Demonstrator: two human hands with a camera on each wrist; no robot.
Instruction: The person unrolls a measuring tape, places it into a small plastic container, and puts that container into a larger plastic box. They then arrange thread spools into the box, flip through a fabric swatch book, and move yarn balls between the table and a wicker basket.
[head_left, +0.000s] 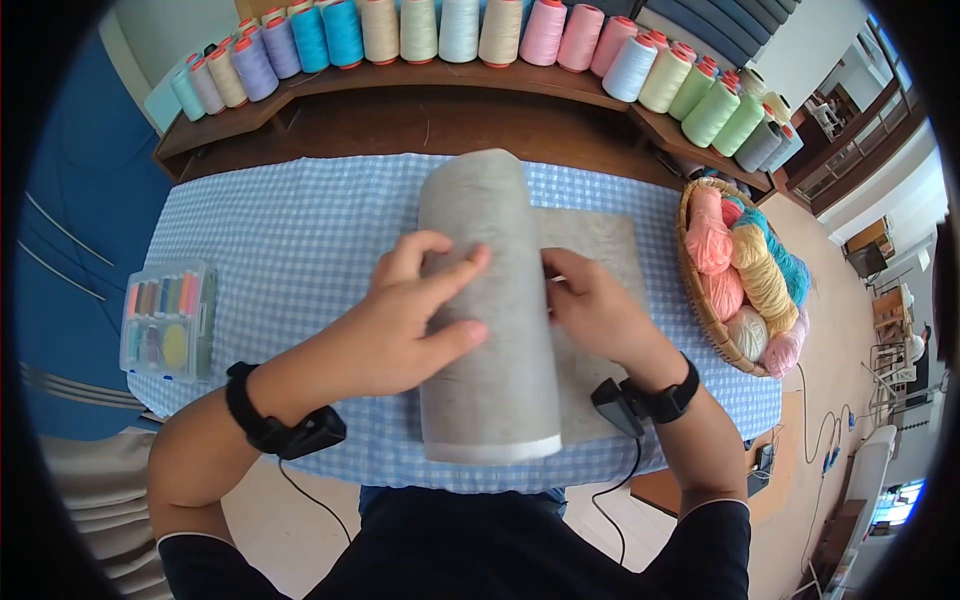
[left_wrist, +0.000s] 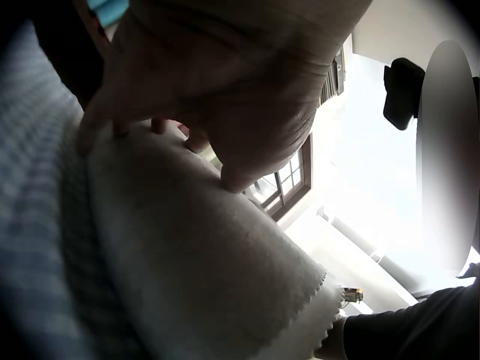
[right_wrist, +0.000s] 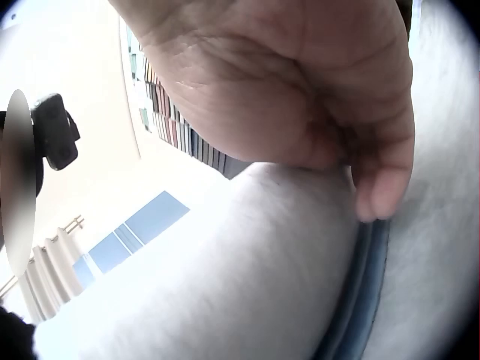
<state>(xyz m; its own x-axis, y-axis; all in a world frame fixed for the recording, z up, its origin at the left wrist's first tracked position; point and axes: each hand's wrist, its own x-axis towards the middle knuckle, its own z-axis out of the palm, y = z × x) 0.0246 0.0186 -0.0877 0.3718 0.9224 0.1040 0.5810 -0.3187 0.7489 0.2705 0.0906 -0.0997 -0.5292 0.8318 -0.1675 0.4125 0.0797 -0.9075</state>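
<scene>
left hand [head_left: 405, 315]: fingers spread | right hand [head_left: 598, 312]: fingers curled inward

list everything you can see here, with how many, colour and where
roll: one, grey, upright in view, mid-cloth
sheet: one, grey, right of roll
cloth: one, blue-white check, under both
case: one, clear, colourful contents, left on cloth
basket: one, tan, right
yarn: several, pink, coral, blue, yellow, cream, in basket
shelf: one, brown, behind cloth
cones: over twenty, mixed colours, on shelf
wrist cameras: two, black, one per wrist
background: furniture and cables, too small to count
left hand: one, bare, spread on roll
right hand: one, bare, at roll's right edge
</scene>
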